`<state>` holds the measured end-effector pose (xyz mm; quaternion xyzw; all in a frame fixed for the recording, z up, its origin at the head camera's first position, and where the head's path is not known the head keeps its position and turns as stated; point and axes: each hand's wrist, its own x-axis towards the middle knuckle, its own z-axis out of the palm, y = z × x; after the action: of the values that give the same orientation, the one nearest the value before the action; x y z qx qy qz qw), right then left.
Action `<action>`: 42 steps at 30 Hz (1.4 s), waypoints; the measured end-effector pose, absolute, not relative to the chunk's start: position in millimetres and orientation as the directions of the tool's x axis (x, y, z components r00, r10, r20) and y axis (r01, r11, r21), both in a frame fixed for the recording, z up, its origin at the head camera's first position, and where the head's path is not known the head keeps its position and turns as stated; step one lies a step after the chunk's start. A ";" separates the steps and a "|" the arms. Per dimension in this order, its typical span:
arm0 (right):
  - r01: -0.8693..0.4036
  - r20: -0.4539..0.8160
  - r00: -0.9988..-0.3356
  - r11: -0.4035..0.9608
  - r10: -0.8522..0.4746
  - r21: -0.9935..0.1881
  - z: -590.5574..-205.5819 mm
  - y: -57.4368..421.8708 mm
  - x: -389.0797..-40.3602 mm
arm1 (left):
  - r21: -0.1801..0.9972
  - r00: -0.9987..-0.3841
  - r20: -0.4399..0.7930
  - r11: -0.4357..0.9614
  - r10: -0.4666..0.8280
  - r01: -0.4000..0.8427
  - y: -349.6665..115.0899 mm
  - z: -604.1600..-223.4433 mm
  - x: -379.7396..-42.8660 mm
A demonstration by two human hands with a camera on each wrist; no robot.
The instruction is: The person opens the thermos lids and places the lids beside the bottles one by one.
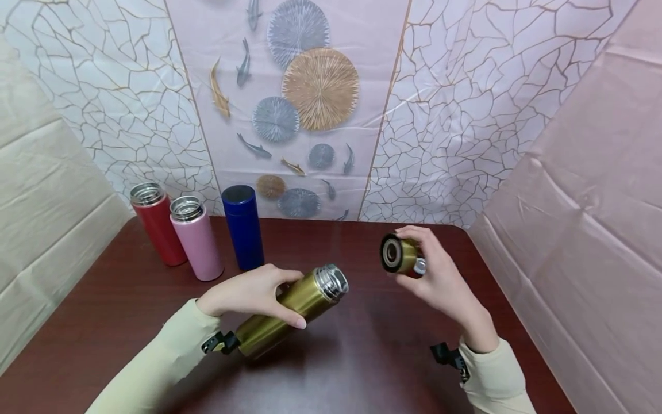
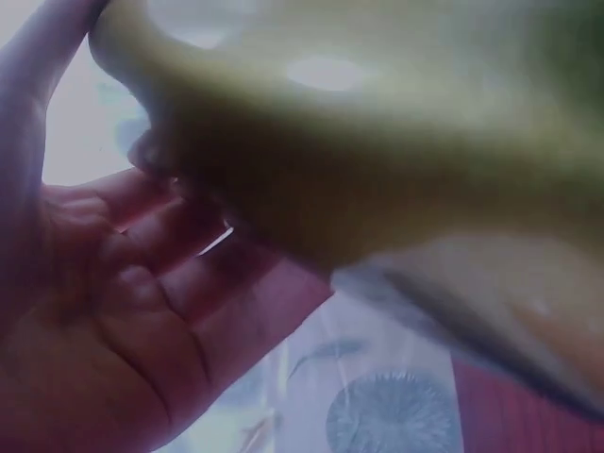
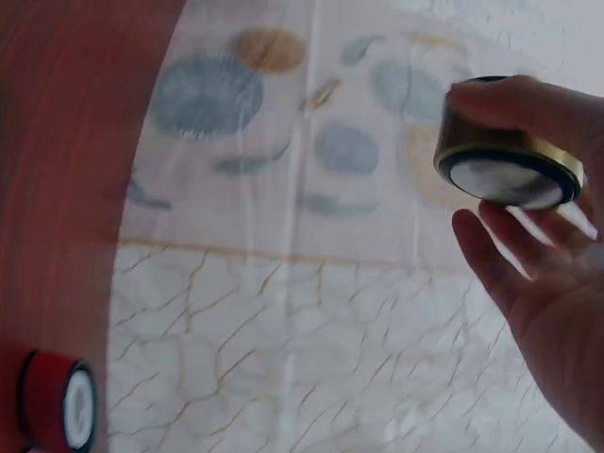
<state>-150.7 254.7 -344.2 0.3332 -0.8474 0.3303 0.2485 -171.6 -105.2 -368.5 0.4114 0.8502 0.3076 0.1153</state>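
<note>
A gold thermos bottle (image 1: 289, 313) is tilted over the table, its bare steel threaded mouth pointing up to the right. My left hand (image 1: 264, 293) grips it around the body, thumb across the near side; in the left wrist view the bottle's blurred body (image 2: 377, 160) fills the top above the palm (image 2: 104, 330). To the right, my right hand (image 1: 439, 276) holds a gold bottle lid (image 1: 408, 256) between thumb and fingers, with its dark-ringed underside turned left. The right wrist view shows the same lid (image 3: 505, 160) from its other side. Lid and bottle are apart.
A red bottle (image 1: 160, 227) and a pink bottle (image 1: 197, 244) stand lidless at the back left. Beside them is a blue bottle (image 1: 243, 230) with a dark top. A red lid (image 3: 58, 401) sits on the table. Patterned cloth (image 1: 320, 115) hangs behind the table (image 1: 351, 356).
</note>
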 end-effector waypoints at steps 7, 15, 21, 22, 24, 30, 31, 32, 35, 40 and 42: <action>-0.399 0.431 -0.898 0.572 -0.088 -0.717 -360.7 282.9 -146.3 | 0.661 -0.666 0.116 0.443 0.737 0.606 -116.5 -361.3 -176.0; -0.122 0.244 -0.965 0.666 0.094 -0.736 -380.5 313.9 -149.7 | 0.707 -0.694 0.150 0.414 0.705 0.574 -119.4 -361.3 -178.2; -0.008 0.145 -0.982 0.735 0.123 -0.678 -401.3 332.0 -153.9 | 0.738 -0.715 0.154 0.402 0.681 0.542 -122.7 -363.7 -178.5; 0.002 0.131 -0.984 0.739 0.121 -0.673 -405.3 333.9 -154.7 | 0.742 -0.720 0.156 0.401 0.677 0.538 -123.4 -363.8 -178.3; 0.020 0.102 -0.988 0.746 0.117 -0.666 -412.5 336.8 -156.1 | 0.750 -0.728 0.158 0.398 0.668 0.528 -124.7 -363.9 -178.3; 0.077 0.007 -0.994 0.749 0.108 -0.658 -424.7 340.1 -155.9 | 0.764 -0.755 0.154 0.408 0.637 0.500 -128.5 -362.7 -177.6; 0.082 -0.005 -0.994 0.748 0.105 -0.658 -426.0 340.2 -155.8 | 0.764 -0.762 0.157 0.411 0.629 0.497 -129.3 -362.6 -177.8; 0.085 -0.012 -0.995 0.748 0.103 -0.658 -427.2 340.2 -155.9 | 0.762 -0.768 0.162 0.416 0.620 0.497 -130.3 -362.5 -178.0; 0.090 -0.025 -0.995 0.750 0.097 -0.656 -430.9 340.3 -156.7 | 0.757 -0.787 0.186 0.425 0.588 0.496 -133.4 -362.9 -179.0; 0.106 -0.039 -0.994 0.770 0.104 -0.629 -437.6 341.2 -158.9 | 0.756 -0.818 0.234 0.431 0.525 0.492 -137.1 -365.9 -181.9; 0.113 -0.049 -0.993 0.777 0.105 -0.619 -439.6 341.5 -159.1 | 0.759 -0.830 0.245 0.434 0.501 0.486 -137.8 -367.1 -182.8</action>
<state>-159.1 341.5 -439.6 -0.0578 -0.9427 0.3286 -0.0058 -182.8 -137.8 -367.1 0.2915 0.8466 0.4452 0.0088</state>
